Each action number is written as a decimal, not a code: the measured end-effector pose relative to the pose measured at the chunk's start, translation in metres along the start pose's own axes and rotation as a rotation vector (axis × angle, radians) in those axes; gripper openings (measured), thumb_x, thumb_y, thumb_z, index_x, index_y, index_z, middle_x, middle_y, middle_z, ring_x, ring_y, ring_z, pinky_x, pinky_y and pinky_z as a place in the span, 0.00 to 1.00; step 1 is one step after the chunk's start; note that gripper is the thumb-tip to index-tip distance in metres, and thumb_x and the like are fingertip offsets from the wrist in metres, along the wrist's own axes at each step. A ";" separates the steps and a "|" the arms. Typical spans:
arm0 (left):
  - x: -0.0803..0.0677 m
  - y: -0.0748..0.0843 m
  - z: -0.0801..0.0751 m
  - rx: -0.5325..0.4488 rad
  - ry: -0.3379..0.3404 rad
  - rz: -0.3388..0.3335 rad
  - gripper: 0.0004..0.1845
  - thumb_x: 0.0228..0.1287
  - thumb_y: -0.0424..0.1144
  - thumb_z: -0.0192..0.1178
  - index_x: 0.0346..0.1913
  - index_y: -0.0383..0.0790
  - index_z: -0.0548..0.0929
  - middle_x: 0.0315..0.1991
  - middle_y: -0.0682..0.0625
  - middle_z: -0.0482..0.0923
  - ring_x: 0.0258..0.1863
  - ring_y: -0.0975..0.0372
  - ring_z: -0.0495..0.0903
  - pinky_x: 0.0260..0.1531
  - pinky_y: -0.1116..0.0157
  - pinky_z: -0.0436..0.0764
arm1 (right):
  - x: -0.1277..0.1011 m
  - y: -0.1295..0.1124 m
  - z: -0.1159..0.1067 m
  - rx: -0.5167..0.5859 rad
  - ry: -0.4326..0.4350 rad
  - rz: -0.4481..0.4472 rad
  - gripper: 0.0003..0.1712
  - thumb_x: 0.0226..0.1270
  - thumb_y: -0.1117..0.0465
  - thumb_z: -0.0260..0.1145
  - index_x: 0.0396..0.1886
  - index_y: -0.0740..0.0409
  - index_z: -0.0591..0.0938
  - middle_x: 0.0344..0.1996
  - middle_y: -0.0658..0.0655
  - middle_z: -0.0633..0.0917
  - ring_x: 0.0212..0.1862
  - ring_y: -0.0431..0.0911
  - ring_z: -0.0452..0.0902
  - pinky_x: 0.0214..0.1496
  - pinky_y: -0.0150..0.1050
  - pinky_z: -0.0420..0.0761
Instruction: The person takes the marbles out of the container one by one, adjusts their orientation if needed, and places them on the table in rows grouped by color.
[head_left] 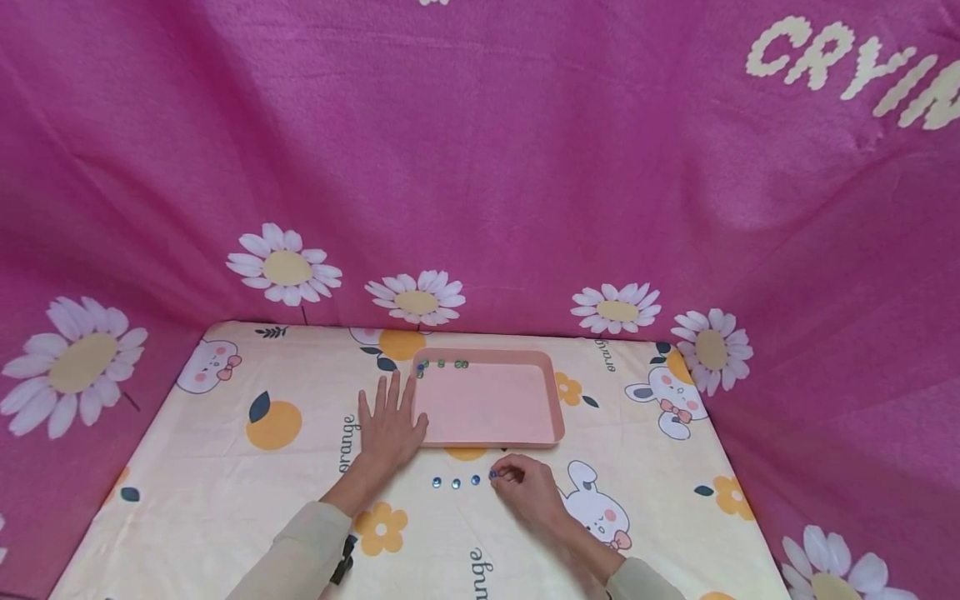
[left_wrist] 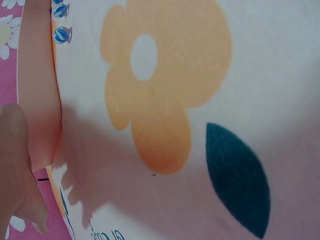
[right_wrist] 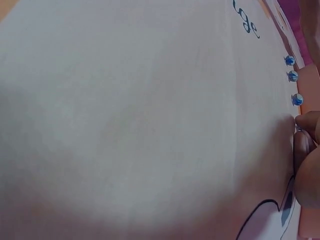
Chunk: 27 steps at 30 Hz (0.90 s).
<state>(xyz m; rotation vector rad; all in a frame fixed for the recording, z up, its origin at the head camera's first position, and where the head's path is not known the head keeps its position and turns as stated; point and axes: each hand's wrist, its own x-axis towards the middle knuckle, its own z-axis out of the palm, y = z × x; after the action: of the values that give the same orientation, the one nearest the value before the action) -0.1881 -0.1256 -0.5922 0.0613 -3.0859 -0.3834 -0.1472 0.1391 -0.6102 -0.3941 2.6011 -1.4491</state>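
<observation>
My right hand (head_left: 531, 490) pinches a blue marble (head_left: 492, 474) between thumb and fingertips, low over the cloth in front of the pink tray (head_left: 557, 408). To its left, three blue-and-white marbles (head_left: 456, 483) lie in a row on the cloth; the right wrist view shows the striped marbles (right_wrist: 293, 76) beyond the fingertips. With fingers spread, my left hand (head_left: 392, 429) rests at the tray's left side, its thumb over the near left corner. Inside the tray, several green marbles (head_left: 441, 363) line the far wall, and a blue marble (head_left: 421, 367) sits in the far left corner.
A cream cloth (head_left: 300, 492) printed with oranges, flowers and rabbits covers the table. Magenta curtains (head_left: 480, 167) with daisies rise at the back and both sides. A dark strap (head_left: 343, 560) shows at the left sleeve.
</observation>
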 end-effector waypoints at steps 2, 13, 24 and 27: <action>0.000 0.000 0.000 -0.005 0.001 0.001 0.41 0.71 0.57 0.50 0.80 0.43 0.53 0.80 0.40 0.45 0.78 0.45 0.41 0.70 0.38 0.36 | 0.000 0.000 0.000 -0.007 0.000 -0.003 0.11 0.56 0.70 0.73 0.35 0.50 0.88 0.27 0.43 0.83 0.31 0.40 0.76 0.32 0.31 0.78; 0.000 0.000 -0.001 -0.006 0.000 -0.001 0.41 0.71 0.57 0.50 0.80 0.43 0.53 0.79 0.40 0.45 0.78 0.45 0.41 0.70 0.37 0.36 | -0.001 -0.002 -0.002 -0.050 -0.019 0.019 0.11 0.57 0.69 0.72 0.36 0.48 0.87 0.28 0.43 0.81 0.32 0.40 0.75 0.33 0.31 0.77; 0.000 0.000 -0.001 -0.029 0.002 -0.006 0.41 0.71 0.56 0.50 0.80 0.42 0.53 0.80 0.40 0.45 0.78 0.45 0.40 0.70 0.38 0.33 | -0.002 -0.002 -0.001 -0.069 -0.013 0.016 0.10 0.57 0.68 0.72 0.37 0.49 0.88 0.28 0.43 0.81 0.32 0.40 0.75 0.33 0.32 0.78; -0.001 0.000 -0.001 -0.030 0.002 -0.005 0.41 0.71 0.56 0.51 0.80 0.42 0.53 0.80 0.40 0.45 0.78 0.45 0.40 0.70 0.38 0.33 | -0.002 -0.002 -0.001 -0.073 -0.014 0.018 0.10 0.57 0.67 0.72 0.37 0.49 0.88 0.28 0.43 0.81 0.32 0.40 0.75 0.33 0.32 0.77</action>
<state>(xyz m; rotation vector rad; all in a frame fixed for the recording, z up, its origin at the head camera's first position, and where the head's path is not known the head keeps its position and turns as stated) -0.1875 -0.1255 -0.5911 0.0688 -3.0774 -0.4301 -0.1457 0.1398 -0.6082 -0.3865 2.6460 -1.3436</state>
